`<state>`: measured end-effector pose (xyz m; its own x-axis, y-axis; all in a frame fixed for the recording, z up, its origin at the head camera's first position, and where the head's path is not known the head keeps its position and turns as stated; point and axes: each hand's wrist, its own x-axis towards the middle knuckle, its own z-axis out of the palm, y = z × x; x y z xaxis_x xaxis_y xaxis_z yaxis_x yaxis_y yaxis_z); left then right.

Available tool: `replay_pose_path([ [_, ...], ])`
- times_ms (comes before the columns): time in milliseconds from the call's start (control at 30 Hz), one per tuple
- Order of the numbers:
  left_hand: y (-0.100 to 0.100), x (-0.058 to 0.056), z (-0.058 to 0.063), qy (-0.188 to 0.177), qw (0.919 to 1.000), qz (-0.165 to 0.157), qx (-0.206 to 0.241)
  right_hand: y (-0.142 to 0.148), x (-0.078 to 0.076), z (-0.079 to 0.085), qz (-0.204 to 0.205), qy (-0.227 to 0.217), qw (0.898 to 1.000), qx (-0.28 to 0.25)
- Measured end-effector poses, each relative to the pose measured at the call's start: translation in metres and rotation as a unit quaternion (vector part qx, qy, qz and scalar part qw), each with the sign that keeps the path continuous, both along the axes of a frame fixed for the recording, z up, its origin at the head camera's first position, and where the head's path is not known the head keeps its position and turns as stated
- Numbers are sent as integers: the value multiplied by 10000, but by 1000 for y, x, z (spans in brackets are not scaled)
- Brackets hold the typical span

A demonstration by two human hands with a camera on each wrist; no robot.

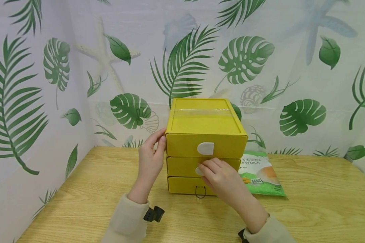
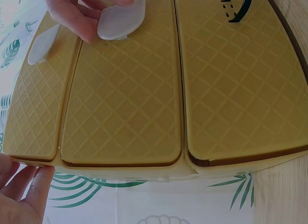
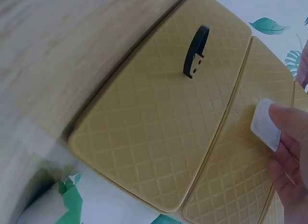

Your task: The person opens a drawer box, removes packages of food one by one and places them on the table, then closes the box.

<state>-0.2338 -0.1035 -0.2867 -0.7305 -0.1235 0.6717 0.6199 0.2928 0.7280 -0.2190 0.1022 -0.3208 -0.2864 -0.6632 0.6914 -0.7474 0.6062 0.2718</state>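
A yellow drawer unit with three stacked drawers stands on the table, all of its drawers closed. My left hand rests against the unit's left side near the top drawer, its fingers fairly straight. At the front, my right hand pinches the white pull tab of the middle drawer between thumb and fingers. Another white tab is fixed to the top drawer. A thin black loop serves as the pull on the bottom drawer.
A green and white bag of starch lies just right of the unit, partly behind it and my right hand. Clear tape crosses the unit's top. A leaf-patterned sheet hangs behind and beside the wooden table.
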Motion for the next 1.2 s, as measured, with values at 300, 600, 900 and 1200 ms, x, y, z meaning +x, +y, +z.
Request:
replay_pose_path([
  [300, 0, -1, 0, 9, 10000, 51, -35, -2, -1, -2, 69, -171, 9998, -79],
  [600, 0, 0, 0, -32, 10000, 17, -11, -1, -8, -14, 85, -115, 9996, -248],
  [900, -1, -1, 0, -75, 9999, -110, 110, -5, 1, -5, -173, -264, 9993, -195],
  [1200, -1, 0, 0, -112, 9999, -63, 73, -6, 3, -5, -170, -278, 9990, -300],
])
